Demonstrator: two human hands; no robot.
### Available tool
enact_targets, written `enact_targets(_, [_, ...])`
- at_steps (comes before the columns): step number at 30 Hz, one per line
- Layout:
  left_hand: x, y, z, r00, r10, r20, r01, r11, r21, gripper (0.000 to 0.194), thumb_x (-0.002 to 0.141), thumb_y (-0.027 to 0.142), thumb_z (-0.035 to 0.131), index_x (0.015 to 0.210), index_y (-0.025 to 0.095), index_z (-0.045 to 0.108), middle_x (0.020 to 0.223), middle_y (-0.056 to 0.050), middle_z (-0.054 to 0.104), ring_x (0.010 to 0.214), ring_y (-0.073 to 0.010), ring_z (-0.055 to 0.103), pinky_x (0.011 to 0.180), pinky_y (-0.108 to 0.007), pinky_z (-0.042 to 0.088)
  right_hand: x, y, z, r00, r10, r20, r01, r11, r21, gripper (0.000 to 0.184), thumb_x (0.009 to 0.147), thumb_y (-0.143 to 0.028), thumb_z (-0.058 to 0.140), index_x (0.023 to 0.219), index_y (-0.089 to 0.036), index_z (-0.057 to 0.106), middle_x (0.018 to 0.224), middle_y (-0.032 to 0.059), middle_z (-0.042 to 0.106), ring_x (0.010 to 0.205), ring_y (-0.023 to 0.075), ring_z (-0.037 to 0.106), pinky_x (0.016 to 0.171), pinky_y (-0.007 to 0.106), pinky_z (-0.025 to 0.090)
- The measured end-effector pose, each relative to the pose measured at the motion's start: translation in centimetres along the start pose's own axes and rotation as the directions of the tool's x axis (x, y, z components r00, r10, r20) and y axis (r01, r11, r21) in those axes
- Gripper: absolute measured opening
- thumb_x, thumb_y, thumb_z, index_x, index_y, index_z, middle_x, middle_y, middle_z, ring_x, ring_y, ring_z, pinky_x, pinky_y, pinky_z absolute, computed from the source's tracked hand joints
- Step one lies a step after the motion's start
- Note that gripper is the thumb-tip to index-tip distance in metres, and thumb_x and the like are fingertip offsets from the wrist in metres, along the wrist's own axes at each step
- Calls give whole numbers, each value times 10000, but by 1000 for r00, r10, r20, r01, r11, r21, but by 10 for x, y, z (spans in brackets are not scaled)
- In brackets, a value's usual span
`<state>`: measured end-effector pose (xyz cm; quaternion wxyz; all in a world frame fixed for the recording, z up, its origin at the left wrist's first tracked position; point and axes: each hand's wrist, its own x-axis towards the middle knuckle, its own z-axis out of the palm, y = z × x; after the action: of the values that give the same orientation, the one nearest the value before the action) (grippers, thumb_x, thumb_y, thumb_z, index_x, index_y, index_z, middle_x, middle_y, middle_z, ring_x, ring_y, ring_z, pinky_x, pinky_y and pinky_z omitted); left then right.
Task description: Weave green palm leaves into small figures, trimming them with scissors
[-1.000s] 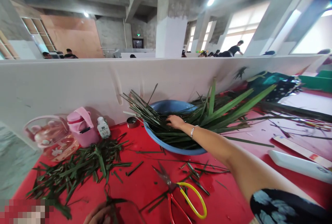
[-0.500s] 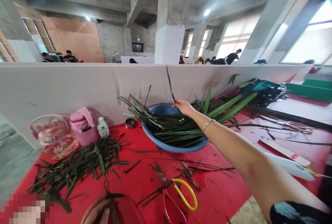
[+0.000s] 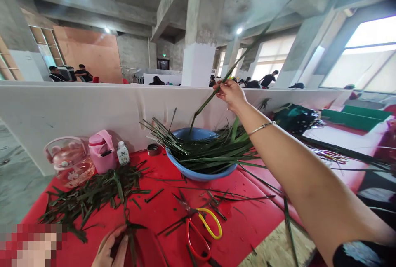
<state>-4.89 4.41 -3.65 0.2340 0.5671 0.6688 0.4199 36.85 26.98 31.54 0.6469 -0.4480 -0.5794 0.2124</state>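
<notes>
My right hand (image 3: 232, 95) is raised above the blue basin and pinches a long green leaf strip (image 3: 206, 104). One end of the strip reaches down to the basin; the other rises to the upper right. The blue basin (image 3: 201, 175) is heaped with long, wet-looking dark green leaves (image 3: 207, 162). My left hand (image 3: 110, 246) is low at the front edge of view, fingers curled against a folded dark leaf piece (image 3: 132, 238); its lower part is out of frame. Between hand and basin lie open scissors (image 3: 193, 213) with one yellow and one red handle.
A pile of leaf scraps (image 3: 102, 199) covers the table's left side. Behind it stand a pink clear jug (image 3: 72, 168), a pink bottle holder (image 3: 102, 155), a small white bottle (image 3: 123, 153) and a tin (image 3: 153, 149). A white partition (image 3: 77, 110) runs behind; people sit beyond.
My right hand has come out of the basin and risen, drawing a leaf strip up with it. My left hand stays at the same place with the leaf piece. The view has tilted slightly.
</notes>
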Motion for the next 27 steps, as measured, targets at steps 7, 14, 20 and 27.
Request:
enact_targets(7, [0, 28, -6, 985, 106, -139, -102, 994, 38, 416, 720, 480, 471, 944, 155, 602, 1025, -115, 627, 1006, -279, 566, 884, -435, 446, -32, -17, 6, 982, 184, 45, -189, 971, 146, 92, 891, -172, 409, 859, -214, 485, 795, -19, 623, 691, 68, 608, 741, 277, 474])
enact_targets(14, [52, 150, -9, 907, 407, -109, -417, 905, -89, 323, 805, 351, 452, 1044, 162, 556, 1040, -98, 591, 926, -201, 573, 798, -329, 476, -57, -71, 10, 932, 252, 261, -271, 962, 36, 148, 893, -132, 388, 853, -174, 524, 775, 34, 650, 642, 96, 621, 599, 229, 488])
enact_targets(20, [124, 297, 13, 789, 614, -18, -609, 778, -154, 496, 751, 309, 548, 1210, 133, 489, 1118, -133, 598, 990, -212, 559, 769, -290, 461, -89, -99, 46, 814, 228, 534, -240, 970, -49, 122, 865, -150, 451, 858, -171, 571, 798, 43, 660, 659, 106, 617, 561, 207, 489])
enact_targets(27, [165, 362, 13, 754, 617, 225, -619, 782, -73, 257, 740, 321, 551, 859, 139, 689, 728, -84, 682, 728, -209, 619, 682, -286, 445, -98, -106, 56, 799, 40, 600, 38, 992, -117, 256, 837, -172, 507, 1082, -188, 577, 889, 33, 670, 718, 114, 626, 664, 251, 527])
